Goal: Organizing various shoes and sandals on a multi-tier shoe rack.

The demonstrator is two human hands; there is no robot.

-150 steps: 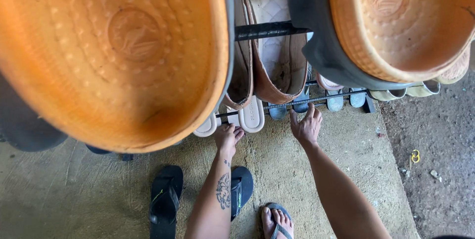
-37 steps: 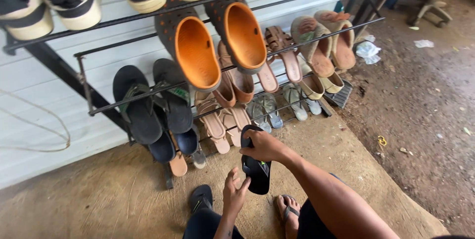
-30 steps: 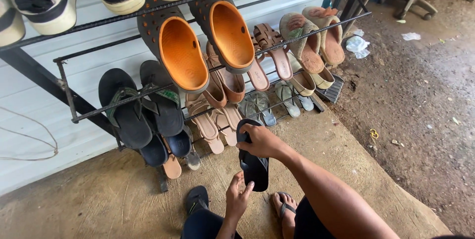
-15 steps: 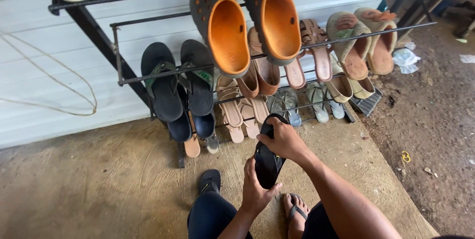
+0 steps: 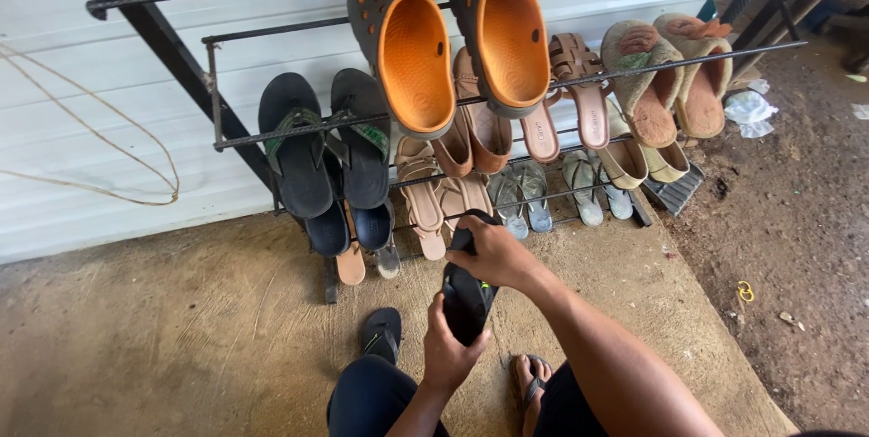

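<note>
Both my hands hold one black flip-flop (image 5: 466, 297) with green marks, just in front of the shoe rack (image 5: 217, 120). My right hand (image 5: 493, 254) grips its upper end, fingers wrapped over the edge. My left hand (image 5: 451, 351) clasps its lower end from below. The matching black flip-flop (image 5: 381, 333) lies on the concrete floor beside my knee. My right foot wears a grey-strapped sandal (image 5: 529, 383).
The black metal rack holds two orange-lined clogs (image 5: 416, 43), black sandals (image 5: 326, 143), tan sandals (image 5: 434, 197), grey flip-flops (image 5: 520, 197) and fuzzy slippers (image 5: 665, 75). A white corrugated wall stands behind. To the right lies bare dirt with a yellow ring (image 5: 745, 290) and litter.
The flip-flop has shifted slightly left and lower. My left hand has closed more firmly around its lower end. Five seconds ago both hands reached toward the rack's bottom bar, holding nothing.
</note>
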